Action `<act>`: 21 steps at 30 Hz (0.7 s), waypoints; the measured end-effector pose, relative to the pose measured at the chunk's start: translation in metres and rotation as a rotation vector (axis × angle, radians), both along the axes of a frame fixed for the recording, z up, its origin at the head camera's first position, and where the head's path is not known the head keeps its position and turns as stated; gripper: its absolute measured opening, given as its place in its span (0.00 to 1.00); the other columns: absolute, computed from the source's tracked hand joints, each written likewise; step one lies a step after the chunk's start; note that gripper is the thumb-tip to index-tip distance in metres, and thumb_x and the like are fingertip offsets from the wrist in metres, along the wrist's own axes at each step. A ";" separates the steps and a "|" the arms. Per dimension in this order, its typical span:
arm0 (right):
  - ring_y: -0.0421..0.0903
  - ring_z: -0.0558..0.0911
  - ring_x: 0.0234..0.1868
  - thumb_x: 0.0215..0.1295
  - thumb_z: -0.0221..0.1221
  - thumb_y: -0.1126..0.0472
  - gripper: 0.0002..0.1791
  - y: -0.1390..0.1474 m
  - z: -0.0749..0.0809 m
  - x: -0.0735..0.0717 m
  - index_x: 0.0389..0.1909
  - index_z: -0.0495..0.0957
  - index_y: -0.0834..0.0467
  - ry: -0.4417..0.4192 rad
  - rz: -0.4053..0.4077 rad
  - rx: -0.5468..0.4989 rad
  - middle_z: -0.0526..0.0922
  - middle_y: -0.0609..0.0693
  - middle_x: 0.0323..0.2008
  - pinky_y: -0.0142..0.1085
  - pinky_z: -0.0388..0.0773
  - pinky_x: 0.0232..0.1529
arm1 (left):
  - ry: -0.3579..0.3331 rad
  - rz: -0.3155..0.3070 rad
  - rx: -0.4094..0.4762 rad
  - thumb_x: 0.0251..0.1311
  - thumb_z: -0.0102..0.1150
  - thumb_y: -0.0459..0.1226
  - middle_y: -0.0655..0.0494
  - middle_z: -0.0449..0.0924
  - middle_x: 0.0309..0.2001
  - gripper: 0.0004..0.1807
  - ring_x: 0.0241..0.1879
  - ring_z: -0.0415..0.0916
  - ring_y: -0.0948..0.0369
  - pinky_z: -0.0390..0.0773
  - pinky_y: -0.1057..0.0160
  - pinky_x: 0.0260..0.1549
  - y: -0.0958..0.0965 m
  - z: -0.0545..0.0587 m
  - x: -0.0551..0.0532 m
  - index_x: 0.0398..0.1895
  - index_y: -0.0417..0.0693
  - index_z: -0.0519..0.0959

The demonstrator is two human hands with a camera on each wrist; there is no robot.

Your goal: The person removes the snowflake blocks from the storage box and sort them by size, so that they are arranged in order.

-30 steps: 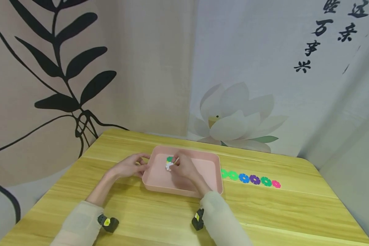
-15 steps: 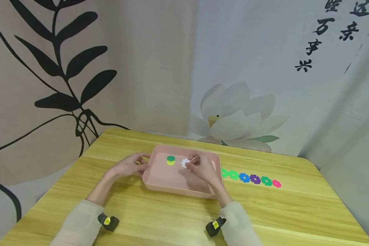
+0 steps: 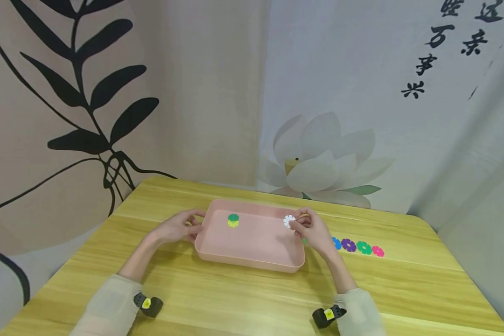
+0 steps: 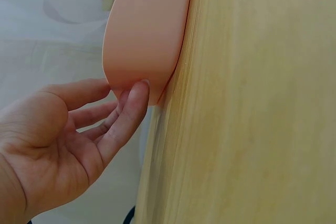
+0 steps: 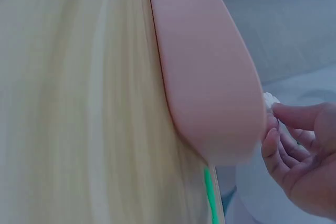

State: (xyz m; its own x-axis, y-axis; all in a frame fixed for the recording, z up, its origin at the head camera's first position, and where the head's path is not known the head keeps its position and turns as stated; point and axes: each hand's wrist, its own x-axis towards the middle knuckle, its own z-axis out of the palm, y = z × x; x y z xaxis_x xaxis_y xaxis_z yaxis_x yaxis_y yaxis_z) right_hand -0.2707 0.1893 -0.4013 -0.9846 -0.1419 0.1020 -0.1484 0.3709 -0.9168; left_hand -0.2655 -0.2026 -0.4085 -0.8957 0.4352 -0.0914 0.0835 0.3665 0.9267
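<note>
A pink tray (image 3: 252, 240) lies on the table. My left hand (image 3: 179, 227) stays at its left end, with thumb and fingertips touching the rim and outer wall in the left wrist view. My right hand (image 3: 312, 228) pinches a white snowflake building disc (image 3: 288, 221) between thumb and fingers, above the tray's right end. In the right wrist view only the edge of the white disc (image 5: 270, 99) shows past the tray. A green disc (image 3: 233, 217) and a yellow disc (image 3: 233, 224) sit together inside the tray, touching or overlapping.
A row of discs runs right from the tray: blue (image 3: 337, 243), purple (image 3: 348, 245), green (image 3: 364, 248) and pink (image 3: 378, 251). My right hand hides most of its light green end. A printed curtain (image 3: 218, 93) hangs behind the wooden table (image 3: 231, 303).
My right hand has carried the white disc rightward, from beside the yellow and green discs to the tray's right end. My left hand and the tray have hardly moved.
</note>
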 end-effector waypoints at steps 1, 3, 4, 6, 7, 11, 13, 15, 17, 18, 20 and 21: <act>0.52 0.82 0.31 0.69 0.63 0.66 0.13 0.007 0.000 0.001 0.49 0.73 0.65 -0.006 -0.005 0.004 0.83 0.60 0.36 0.33 0.81 0.29 | -0.001 0.000 0.000 0.74 0.50 0.27 0.38 0.71 0.42 0.27 0.38 0.83 0.51 0.87 0.53 0.42 0.000 0.000 0.000 0.71 0.24 0.58; 0.53 0.82 0.32 0.70 0.63 0.66 0.13 0.020 0.002 0.002 0.50 0.72 0.65 -0.009 -0.012 0.013 0.83 0.61 0.36 0.35 0.81 0.29 | -0.005 -0.002 0.003 0.74 0.50 0.27 0.38 0.71 0.42 0.27 0.38 0.83 0.51 0.87 0.53 0.42 0.000 0.000 0.000 0.71 0.24 0.58; 0.53 0.82 0.31 0.70 0.62 0.65 0.13 0.026 0.003 0.002 0.50 0.72 0.66 -0.006 -0.018 0.021 0.83 0.61 0.36 0.35 0.81 0.29 | -0.005 -0.003 0.004 0.74 0.50 0.27 0.38 0.71 0.42 0.27 0.38 0.83 0.51 0.87 0.53 0.42 0.000 0.000 0.000 0.71 0.24 0.58; 0.52 0.82 0.31 0.71 0.62 0.64 0.15 0.040 0.004 0.004 0.51 0.71 0.66 -0.005 -0.034 0.042 0.83 0.61 0.36 0.36 0.82 0.30 | -0.007 -0.005 0.007 0.74 0.50 0.27 0.38 0.71 0.43 0.27 0.38 0.83 0.51 0.87 0.53 0.42 0.000 0.000 0.000 0.71 0.24 0.58; 0.53 0.82 0.32 0.71 0.62 0.63 0.15 0.047 0.005 0.004 0.51 0.71 0.66 -0.002 -0.040 0.048 0.83 0.61 0.37 0.37 0.83 0.31 | -0.006 -0.007 0.008 0.74 0.50 0.28 0.38 0.71 0.43 0.27 0.38 0.83 0.51 0.87 0.53 0.42 0.000 0.000 0.000 0.71 0.24 0.58; 0.54 0.83 0.32 0.71 0.63 0.62 0.17 0.077 0.007 0.009 0.52 0.70 0.66 0.011 -0.073 0.073 0.83 0.62 0.37 0.38 0.83 0.32 | 0.002 -0.007 0.002 0.74 0.50 0.28 0.38 0.71 0.42 0.26 0.38 0.83 0.51 0.87 0.53 0.42 0.000 0.000 0.000 0.71 0.24 0.59; 0.55 0.84 0.33 0.71 0.62 0.62 0.17 0.092 0.007 0.011 0.53 0.70 0.67 0.018 -0.088 0.077 0.83 0.62 0.38 0.39 0.84 0.32 | 0.006 -0.008 -0.002 0.74 0.50 0.28 0.38 0.71 0.42 0.26 0.38 0.83 0.51 0.87 0.53 0.42 0.000 0.000 0.001 0.70 0.24 0.59; 0.54 0.84 0.33 0.72 0.62 0.61 0.18 0.107 0.007 0.014 0.54 0.69 0.67 0.021 -0.108 0.098 0.84 0.61 0.38 0.39 0.84 0.33 | 0.010 -0.008 -0.006 0.74 0.50 0.28 0.38 0.72 0.42 0.26 0.38 0.83 0.51 0.87 0.53 0.42 0.001 0.000 0.001 0.70 0.25 0.60; 0.53 0.85 0.33 0.72 0.62 0.60 0.19 0.122 0.007 0.018 0.54 0.69 0.67 0.023 -0.125 0.118 0.84 0.60 0.38 0.39 0.84 0.33 | 0.012 -0.009 -0.007 0.74 0.50 0.28 0.39 0.72 0.42 0.26 0.38 0.83 0.51 0.87 0.53 0.42 0.001 0.000 0.001 0.70 0.25 0.60; 0.52 0.85 0.33 0.73 0.61 0.59 0.19 0.128 0.008 0.019 0.55 0.69 0.67 0.020 -0.135 0.126 0.84 0.60 0.38 0.39 0.84 0.32 | 0.012 -0.009 -0.006 0.74 0.50 0.28 0.39 0.72 0.42 0.26 0.38 0.83 0.51 0.87 0.53 0.42 0.001 0.000 0.001 0.70 0.25 0.60; 0.51 0.85 0.33 0.73 0.61 0.58 0.20 0.140 0.009 0.023 0.55 0.68 0.67 0.016 -0.155 0.146 0.85 0.57 0.37 0.37 0.83 0.32 | 0.012 -0.009 -0.003 0.74 0.50 0.28 0.38 0.71 0.41 0.26 0.38 0.83 0.51 0.87 0.53 0.41 0.001 0.000 0.001 0.70 0.25 0.60; 0.49 0.84 0.32 0.73 0.61 0.58 0.20 0.146 0.009 0.024 0.55 0.68 0.67 0.013 -0.164 0.149 0.85 0.55 0.36 0.37 0.84 0.32 | 0.012 -0.010 0.000 0.74 0.50 0.27 0.38 0.71 0.41 0.26 0.38 0.83 0.51 0.87 0.53 0.41 0.000 0.000 0.001 0.70 0.24 0.60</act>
